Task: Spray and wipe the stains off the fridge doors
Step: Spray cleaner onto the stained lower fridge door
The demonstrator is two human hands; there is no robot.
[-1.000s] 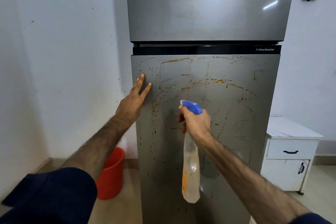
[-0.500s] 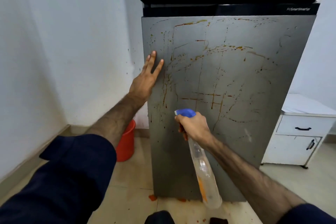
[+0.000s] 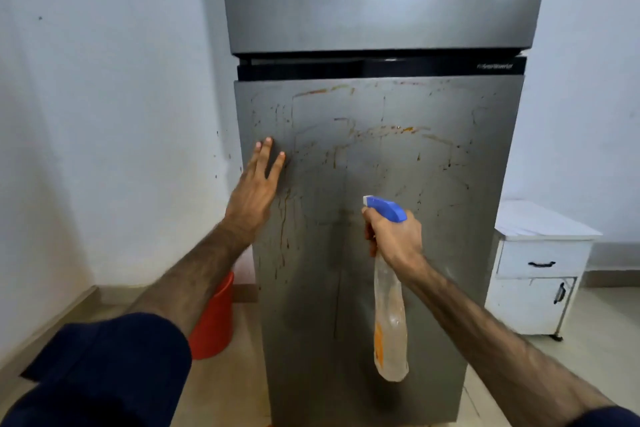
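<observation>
Left hand (image 3: 254, 196) pressing flat on lower fridge door (image 3: 398, 253) near its left edge, fingers straight and spread, gripping nothing. Right hand (image 3: 393, 239) curling round neck of spray bottle (image 3: 389, 315), holding it in front of door centre, blue nozzle (image 3: 384, 207) pointing at door, clear body hanging down. Brown stains (image 3: 391, 130) streaking across door's upper half and down left edge. Upper door (image 3: 374, 0) looking unstained. Red bucket (image 3: 214, 326) sitting on floor by fridge's lower left corner. White cabinet (image 3: 540, 274) standing right of fridge.
</observation>
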